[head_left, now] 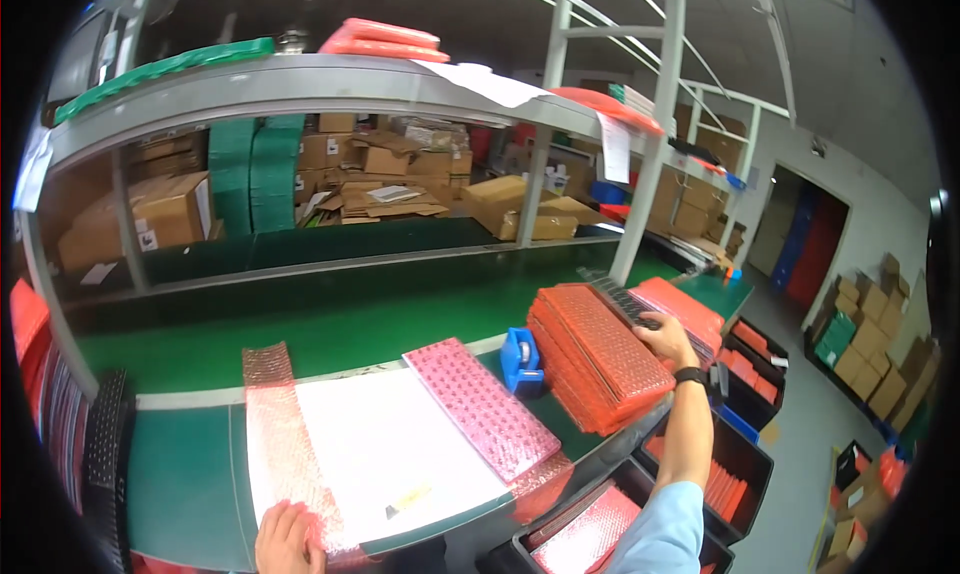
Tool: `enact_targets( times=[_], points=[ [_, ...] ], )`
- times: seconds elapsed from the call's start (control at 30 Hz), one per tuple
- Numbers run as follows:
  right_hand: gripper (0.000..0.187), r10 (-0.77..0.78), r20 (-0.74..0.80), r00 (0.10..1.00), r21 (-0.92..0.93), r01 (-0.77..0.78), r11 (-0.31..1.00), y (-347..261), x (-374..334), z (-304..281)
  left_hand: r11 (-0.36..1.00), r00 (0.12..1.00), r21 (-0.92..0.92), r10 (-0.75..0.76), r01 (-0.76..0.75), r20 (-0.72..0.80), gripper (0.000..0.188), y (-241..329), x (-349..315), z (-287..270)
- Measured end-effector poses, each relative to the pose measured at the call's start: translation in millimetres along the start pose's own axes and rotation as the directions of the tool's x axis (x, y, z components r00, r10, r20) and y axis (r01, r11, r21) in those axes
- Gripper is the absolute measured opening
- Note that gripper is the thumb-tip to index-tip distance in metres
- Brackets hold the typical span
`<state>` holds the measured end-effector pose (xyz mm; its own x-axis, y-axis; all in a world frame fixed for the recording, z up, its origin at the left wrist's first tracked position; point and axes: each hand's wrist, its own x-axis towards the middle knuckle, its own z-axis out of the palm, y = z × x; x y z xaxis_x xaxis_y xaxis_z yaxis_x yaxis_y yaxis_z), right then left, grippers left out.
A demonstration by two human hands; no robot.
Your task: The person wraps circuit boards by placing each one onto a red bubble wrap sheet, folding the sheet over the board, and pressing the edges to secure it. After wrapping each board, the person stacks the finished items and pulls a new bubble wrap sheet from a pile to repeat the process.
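My left hand [290, 540] is at the near end of a strip of translucent red bubble wrap [272, 414], its fingers curled over the edge. The strip runs along the left side of a flat white sheet [385, 444]. On the sheet's right side lies a long flat pink package [482, 409] with dark spots. My right hand [667, 338] reaches past a tall stack of red bubble-wrapped packages [600, 349]. Its fingers close round the near end of a long dark ridged item [622, 299], whose kind I cannot make out.
A blue tape dispenser [521, 362] stands between the pink package and the stack. Black bins [745, 464] holding red packages line the right table edge. Behind lies a green conveyor belt [330, 324] under a metal shelf frame [400, 86]. A black perforated stand [106, 464] is at left.
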<state>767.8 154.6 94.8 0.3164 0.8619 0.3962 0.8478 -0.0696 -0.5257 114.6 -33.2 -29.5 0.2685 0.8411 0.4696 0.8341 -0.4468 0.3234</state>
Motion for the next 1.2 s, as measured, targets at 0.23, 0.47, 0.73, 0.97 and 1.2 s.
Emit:
enact_targets(
  times=[0.23,0.47,0.73,0.97,1.2],
  points=[
    [0.051,-0.226,-0.277,0.934,0.144,0.274,0.951,-110.9,-61.9,-76.6,0.998,0.992,-0.058,0.028,-0.035,-0.124,0.032,-7.7,-5.2,6.9],
    [0.065,-0.585,-0.169,0.793,0.018,0.596,0.803,-356.4,-254.8,76.0,0.996,0.995,0.047,0.075,-0.072,-0.066,0.037,-11.4,-8.8,4.2],
    [0.057,-0.328,0.125,0.937,-0.025,0.333,0.943,-408.8,-313.3,245.1,0.974,0.976,-0.13,0.168,-0.186,-0.138,0.038,-4.8,-45.2,3.1],
    [0.057,-0.275,0.175,0.945,-0.054,0.288,0.956,-430.7,-323.4,280.8,0.974,0.967,-0.139,0.147,-0.178,-0.209,0.037,-16.5,-50.4,9.4],
    [0.058,-0.285,0.197,0.938,-0.082,0.305,0.949,-435.1,-320.3,300.0,0.97,0.969,-0.173,0.132,-0.17,-0.21,0.038,-16.1,-52.4,11.9]
  ],
)
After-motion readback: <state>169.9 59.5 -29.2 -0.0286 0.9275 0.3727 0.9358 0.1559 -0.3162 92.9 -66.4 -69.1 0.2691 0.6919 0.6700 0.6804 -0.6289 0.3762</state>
